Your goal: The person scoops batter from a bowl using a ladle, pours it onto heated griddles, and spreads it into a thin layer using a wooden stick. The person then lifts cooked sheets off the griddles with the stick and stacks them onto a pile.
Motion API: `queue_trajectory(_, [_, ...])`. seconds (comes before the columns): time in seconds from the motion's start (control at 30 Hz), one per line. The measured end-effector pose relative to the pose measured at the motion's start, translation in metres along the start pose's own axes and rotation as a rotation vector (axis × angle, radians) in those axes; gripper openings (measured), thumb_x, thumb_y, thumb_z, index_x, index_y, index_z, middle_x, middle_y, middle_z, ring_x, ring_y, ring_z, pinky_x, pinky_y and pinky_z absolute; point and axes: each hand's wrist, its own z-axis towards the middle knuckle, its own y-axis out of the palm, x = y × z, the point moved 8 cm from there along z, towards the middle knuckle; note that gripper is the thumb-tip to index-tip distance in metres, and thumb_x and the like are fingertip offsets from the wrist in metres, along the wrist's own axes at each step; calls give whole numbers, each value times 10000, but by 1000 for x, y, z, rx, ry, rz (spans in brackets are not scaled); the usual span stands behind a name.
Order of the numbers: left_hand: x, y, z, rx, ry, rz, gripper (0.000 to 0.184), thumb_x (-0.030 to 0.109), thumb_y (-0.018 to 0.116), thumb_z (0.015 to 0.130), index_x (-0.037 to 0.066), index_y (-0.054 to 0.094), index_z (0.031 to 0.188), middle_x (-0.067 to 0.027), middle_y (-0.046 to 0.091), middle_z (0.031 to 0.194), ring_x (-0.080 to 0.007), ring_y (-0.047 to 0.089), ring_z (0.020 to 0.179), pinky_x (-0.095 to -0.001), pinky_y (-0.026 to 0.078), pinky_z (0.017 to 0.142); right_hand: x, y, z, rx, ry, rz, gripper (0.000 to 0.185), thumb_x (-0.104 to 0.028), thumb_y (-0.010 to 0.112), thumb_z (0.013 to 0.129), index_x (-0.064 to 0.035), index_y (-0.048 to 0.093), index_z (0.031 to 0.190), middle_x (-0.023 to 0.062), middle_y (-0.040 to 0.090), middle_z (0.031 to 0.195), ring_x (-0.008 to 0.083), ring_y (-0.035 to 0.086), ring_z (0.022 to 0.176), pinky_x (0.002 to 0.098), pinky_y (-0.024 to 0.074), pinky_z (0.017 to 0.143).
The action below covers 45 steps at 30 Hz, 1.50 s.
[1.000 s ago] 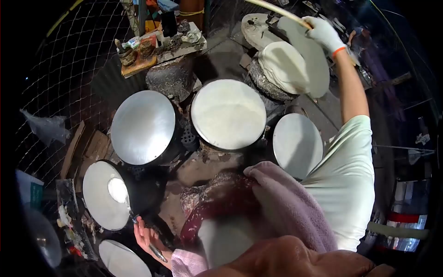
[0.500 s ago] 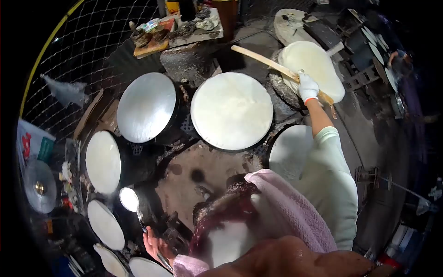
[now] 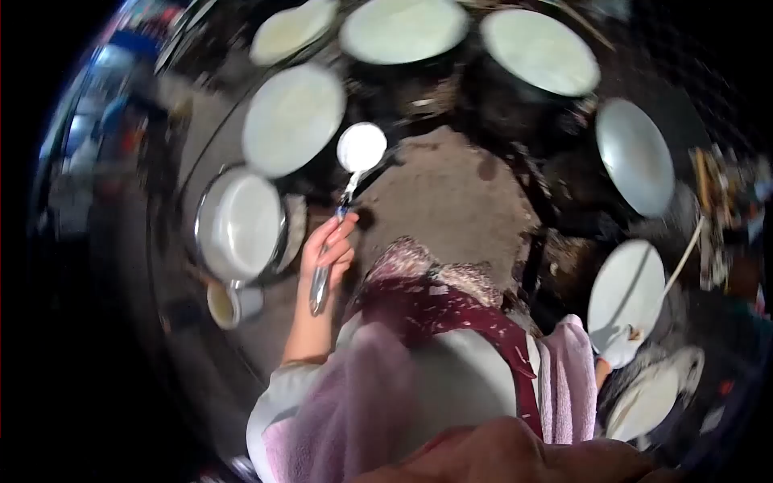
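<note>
My left hand (image 3: pixel 332 245), bare, is closed around the handle of a ladle (image 3: pixel 361 148) with a bright white bowl. The ladle is held in the air, to the right of a white-topped round griddle (image 3: pixel 294 121). Low on the right, my right hand (image 3: pixel 622 346) wears a white glove and is closed on a long pale stick (image 3: pixel 685 254). That hand is beside the lower edge of another pale round griddle (image 3: pixel 626 295). Just below it lies a stack of thin white sheets (image 3: pixel 644 405).
A pot of white liquid (image 3: pixel 241 227) stands at the left, with a small mug (image 3: pixel 233 305) below it. More white-topped griddles (image 3: pixel 404 30) (image 3: pixel 541 53) curve across the top. A bare metallic griddle (image 3: pixel 635 158) is at the right.
The view has swung left. The ladle now appears higher, away from the left griddles. My gloved right hand, earlier over the stack at the upper right, is now low on the right with the stick.
</note>
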Motion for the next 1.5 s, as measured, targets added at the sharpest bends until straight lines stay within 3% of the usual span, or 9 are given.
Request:
queue_trajectory(0.2, [135,-94,-88,150,338,78,273,117,368,1001,-98,497,1109,20,397,669,-50,362,396,-200,300,386,-246,163,-196,-511,137,477,387,-60,677,847,-93,598,1225,54,634,1168,151,588,1002,271,448,926])
queue_trajectory(0.43, [294,-311,-148,1086,288,2083,171,106,486,874,-35,535,956,-214,636,773,-367,639,665,-461,498,611,-471,139,-401,-1249,18,493,423,-26,530,893,6,483,1313,41,564,986,83,502,816,207,400,717])
queue_trajectory(0.53, [311,-367,-114,941,-255,2229,202,72,423,873,-51,539,983,-291,637,901,-439,626,889,-513,489,779,-464,145,-424,-1220,44,513,452,-13,555,879,-3,485,1325,4,568,834,44,460,626,187,385,551])
queue_trajectory(0.73, [364,-426,-39,931,-261,2178,301,206,430,953,-22,622,997,-243,650,987,-403,625,964,-488,500,813,-379,195,-426,-1105,9,190,370,-19,635,880,-50,575,1244,54,658,1033,83,596,752,197,470,634])
queue_trajectory(0.87, [344,-492,-52,543,-196,2314,300,239,461,960,-19,601,898,-226,652,833,-352,657,715,-472,516,645,-409,195,-444,-1308,-99,23,544,-61,708,819,-4,479,1309,94,544,1311,165,517,1193,277,392,1019])
queue_trajectory(1.03, [254,-481,-131,825,-344,717,344,313,461,987,23,511,809,-4,382,570,-89,365,415,-236,292,360,-440,211,-504,-1655,-427,-8,634,-64,739,785,-4,455,1348,78,526,1338,159,526,1171,271,392,1014])
queue_trajectory(1.2, [163,-432,-154,524,-84,87,346,386,469,978,68,535,857,65,359,564,-47,275,373,-231,261,400,-406,228,-560,-1746,-739,-347,451,-407,514,907,-103,554,1239,179,591,1185,287,576,1091,336,441,926])
queue_trajectory(1.4, [113,-331,-128,-46,264,-595,299,253,386,1016,-22,497,1052,61,374,640,-40,331,384,-243,360,543,-378,99,-442,-1883,977,261,359,-376,557,892,-56,602,1050,120,629,984,264,564,888,372,458,814])
queue_trajectory(1.5, [127,-250,-153,-83,352,-666,235,159,380,1006,-51,451,1085,46,382,667,-54,370,423,-252,363,582,-381,128,-465,-2051,213,411,368,-265,578,900,-37,553,1188,89,637,1064,185,560,880,321,465,804])
